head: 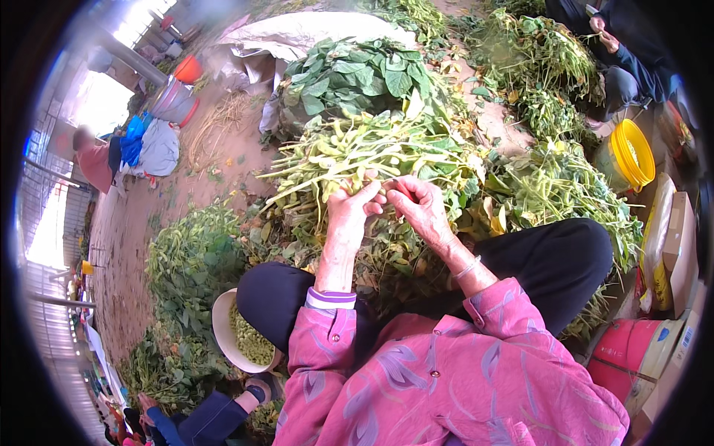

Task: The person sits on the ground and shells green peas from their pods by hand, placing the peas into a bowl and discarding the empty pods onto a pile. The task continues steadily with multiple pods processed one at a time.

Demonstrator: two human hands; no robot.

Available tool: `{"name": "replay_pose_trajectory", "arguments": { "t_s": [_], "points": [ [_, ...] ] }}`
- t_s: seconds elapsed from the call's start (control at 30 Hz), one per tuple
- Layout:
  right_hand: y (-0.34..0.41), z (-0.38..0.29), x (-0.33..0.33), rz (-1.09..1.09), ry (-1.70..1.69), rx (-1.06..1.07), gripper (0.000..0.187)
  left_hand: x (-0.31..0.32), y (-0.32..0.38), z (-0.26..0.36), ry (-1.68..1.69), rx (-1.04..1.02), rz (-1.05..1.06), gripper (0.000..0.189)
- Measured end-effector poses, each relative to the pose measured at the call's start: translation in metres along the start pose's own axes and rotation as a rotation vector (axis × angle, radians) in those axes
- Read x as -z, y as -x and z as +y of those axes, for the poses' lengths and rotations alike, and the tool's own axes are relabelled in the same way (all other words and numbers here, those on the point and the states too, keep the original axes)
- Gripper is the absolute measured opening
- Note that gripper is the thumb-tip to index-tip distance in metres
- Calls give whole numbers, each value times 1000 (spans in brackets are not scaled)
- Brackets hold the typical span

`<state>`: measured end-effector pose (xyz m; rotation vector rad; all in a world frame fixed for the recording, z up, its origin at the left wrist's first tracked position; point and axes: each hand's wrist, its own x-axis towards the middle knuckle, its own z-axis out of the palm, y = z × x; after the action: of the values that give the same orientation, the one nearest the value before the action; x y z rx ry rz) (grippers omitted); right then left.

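Note:
Bean plant stems with green pods (334, 150) lie on a leafy heap before me. My left hand (354, 203) is closed on a green bean pod at the near edge of these stems. Close beside it, on the right, my right hand (415, 203) has its fingers curled round a small red thing (410, 192), partly hidden by the fingers; what it is I cannot tell. The fingertips of both hands nearly meet. By my left knee stands a white bucket (223, 334) holding shelled green beans (251, 337).
Piled bean plants (195, 262) lie to the left, more (563, 189) to the right. A yellow bucket (633, 153) stands at right, near another person's hands (605, 36). Another person's legs (212, 415) are at lower left. A pink drum (630, 351) stands at lower right.

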<state>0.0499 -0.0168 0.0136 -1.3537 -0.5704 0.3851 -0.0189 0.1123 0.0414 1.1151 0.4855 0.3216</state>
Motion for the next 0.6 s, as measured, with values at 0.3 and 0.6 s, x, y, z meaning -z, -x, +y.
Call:
{"name": "replay_pose_trajectory", "arguments": {
  "t_s": [0.3,0.6],
  "points": [
    [-3,-5,-4,-58,-308,-163,28,-2,2,2,-124,-17,-9,20],
    [-11,-14,0,-10,-294,-309,11,-6,4,2,-23,-47,-32,20]
  ]
}}
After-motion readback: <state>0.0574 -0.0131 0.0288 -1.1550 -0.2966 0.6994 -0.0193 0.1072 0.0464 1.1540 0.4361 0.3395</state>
